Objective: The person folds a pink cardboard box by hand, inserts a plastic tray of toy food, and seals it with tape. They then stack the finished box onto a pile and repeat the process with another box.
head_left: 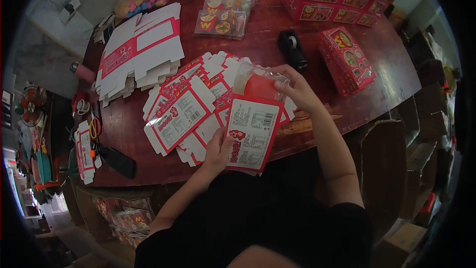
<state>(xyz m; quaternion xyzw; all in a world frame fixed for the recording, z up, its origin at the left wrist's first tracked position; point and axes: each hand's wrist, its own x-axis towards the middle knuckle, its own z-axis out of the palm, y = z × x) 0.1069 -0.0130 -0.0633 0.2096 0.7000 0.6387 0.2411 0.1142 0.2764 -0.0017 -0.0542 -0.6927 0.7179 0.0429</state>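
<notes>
My left hand (218,153) grips the lower left side of a red and white printed carton (254,129), which has a barcode and small print on its face. At its upper end, my right hand (298,88) pinches a clear plastic pack (252,82) with something red-orange inside. The pack's lower edge meets the carton's upper edge, and how far it reaches inside is hidden. Under both lies a loose pile of flat, unfolded cartons (178,114) in the same print, spread over the dark red table (144,166).
A stack of flat white cartons (157,52) lies at the left, with clear-wrapped packs (220,22) behind. A black tape dispenser (292,49), a closed red box (347,59) and stacked red boxes (317,7) stand right. A phone (118,162) lies near the left edge.
</notes>
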